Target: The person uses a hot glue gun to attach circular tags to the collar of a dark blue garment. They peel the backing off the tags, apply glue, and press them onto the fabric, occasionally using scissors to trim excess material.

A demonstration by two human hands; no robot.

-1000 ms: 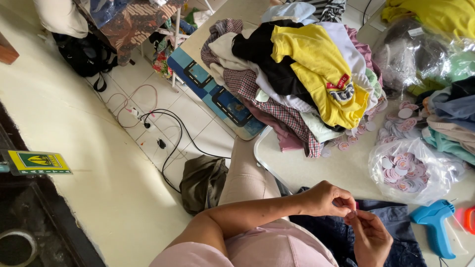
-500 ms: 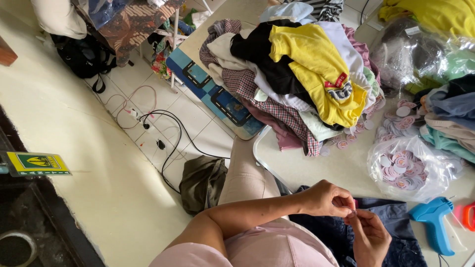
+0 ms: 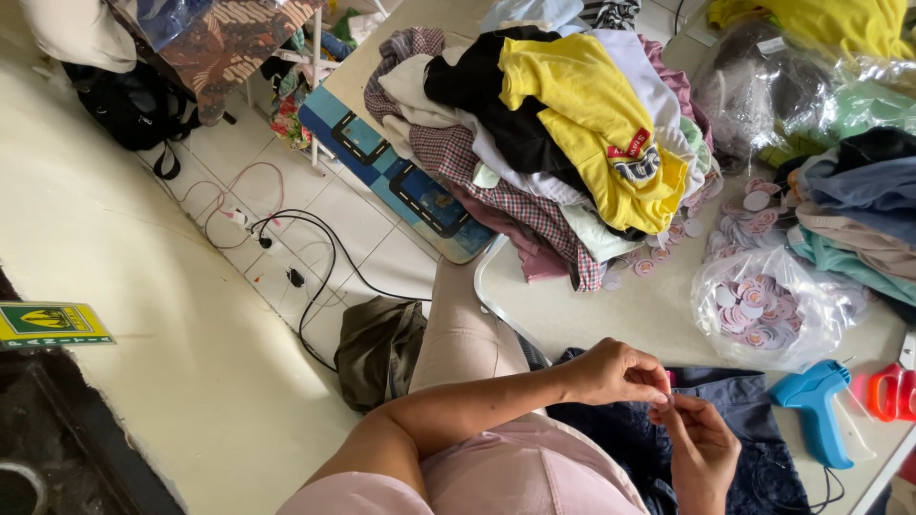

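Both hands meet over the dark denim garment at the desk edge. The left hand and right hand pinch shut on something tiny between their fingertips, too small to identify. It looks light and easily dropped, best held by fingertips.

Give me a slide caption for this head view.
Both hands, left hand and right hand, pinch something tiny over dark denim beside a blue tagging gun.
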